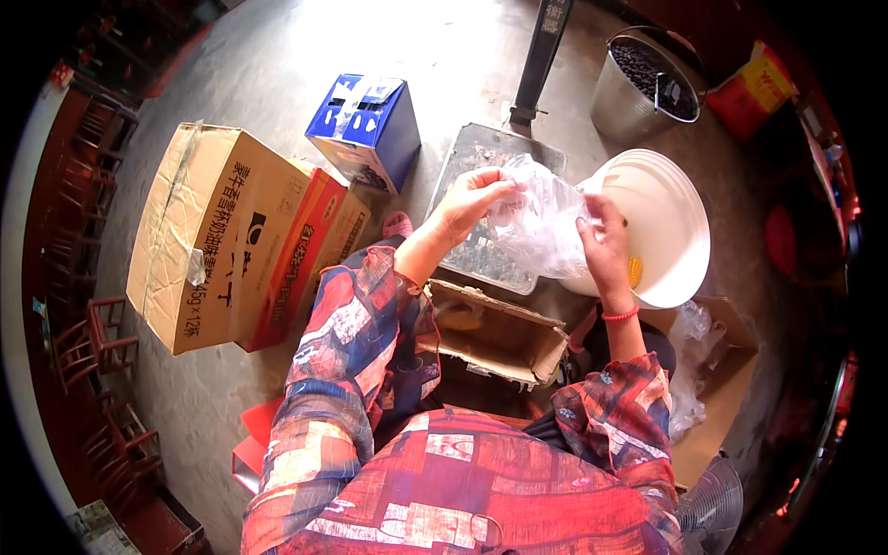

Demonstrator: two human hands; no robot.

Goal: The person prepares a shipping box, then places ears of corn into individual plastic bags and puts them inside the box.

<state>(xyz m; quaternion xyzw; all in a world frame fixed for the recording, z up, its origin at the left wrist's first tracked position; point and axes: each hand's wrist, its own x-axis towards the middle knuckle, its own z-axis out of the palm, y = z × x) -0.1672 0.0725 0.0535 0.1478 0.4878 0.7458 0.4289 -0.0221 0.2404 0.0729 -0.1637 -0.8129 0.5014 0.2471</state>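
Seen from above, over a patterned red and blue blouse: both hands raised at chest height around a clear plastic bag (536, 227), crumpled and held in the air between them. Left hand (467, 205) gripping the bag's upper left edge, fingers curled together, thumb and fingertips pinching the film. Right hand (603, 242) on the bag's right side, fingers pressed together against the plastic, thumb side hidden behind it; a red band at the wrist. Just behind the bag and right hand, a white bucket (671, 208) tipped toward the camera, something yellow at its lower inner wall. Beneath the hands, a grey tray (481, 157) of dark bits on the concrete floor, and nearer the lap an open brown box (499, 338). To the left, a large cardboard carton (199, 231) lying beside a red carton (301, 254), a blue box (370, 125) beyond them. Top right, a metal pail (629, 102) filled with dark pieces, a red-orange sack (754, 88) next to it.
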